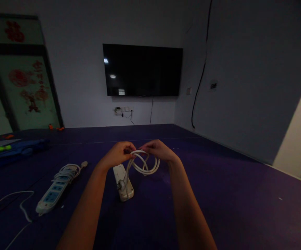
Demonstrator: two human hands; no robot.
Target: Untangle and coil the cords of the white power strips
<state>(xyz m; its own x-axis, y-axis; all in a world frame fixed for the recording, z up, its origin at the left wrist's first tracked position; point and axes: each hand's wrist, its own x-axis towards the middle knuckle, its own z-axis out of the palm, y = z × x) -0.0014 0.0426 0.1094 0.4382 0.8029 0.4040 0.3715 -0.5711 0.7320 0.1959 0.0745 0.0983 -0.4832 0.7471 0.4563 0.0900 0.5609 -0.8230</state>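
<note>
Between my two hands hangs a loosely coiled white power cord (153, 171). My left hand (119, 152) pinches the coil at its upper left, thumb and fingers closed on it. On the other side, my right hand (159, 150) grips the top of the loops, with its fingertips partly hidden. Below my left hand is a white power strip (127, 194), lying on the purple surface. A plug (121, 185) rests against the strip, and a length of the cord runs down beside it.
To the left lies another power strip (53, 194) with blue sockets and its cord bundled on top. A thin white cable (23, 206) snakes near the left edge. Blue fabric (25, 147) lies farther back. A television (144, 71) hangs on the far wall.
</note>
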